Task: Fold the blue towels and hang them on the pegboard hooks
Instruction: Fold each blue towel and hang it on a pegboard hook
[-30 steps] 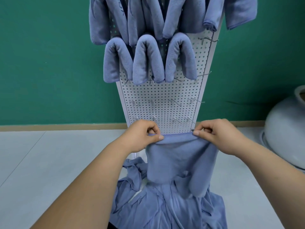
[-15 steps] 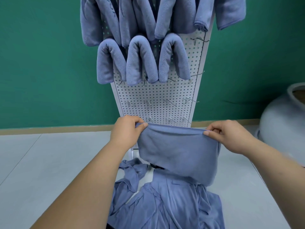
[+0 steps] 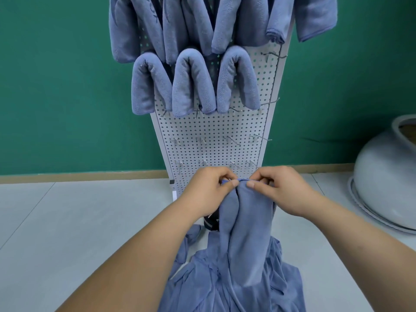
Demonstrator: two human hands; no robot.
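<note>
1. The towel (image 3: 245, 233) looks soft, light and limp. It sags in long folds and has no stiffness of its own, so any part left unheld will probably droop.
2. Its fleecy surface should not slip, so a light pinch at the top edge, where the layers meet, seems enough to carry it.
3. The left hand (image 3: 209, 190) pinches that top edge between thumb and forefinger. The right hand (image 3: 283, 190) does the same just beside it, the two thumbs almost touching.
4. From this double pinch the towel hangs straight down, doubled lengthwise, in front of the foot of the pegboard (image 3: 213, 140).
5. Its lower end reaches the pile of loose towels (image 3: 225, 287) on the floor. I cannot tell whether it rests on them.
6. Folded towels (image 3: 193, 84) already drape over the upper hooks, and a bare hook (image 3: 272, 55) sticks out to their right, well above the hands.
</note>
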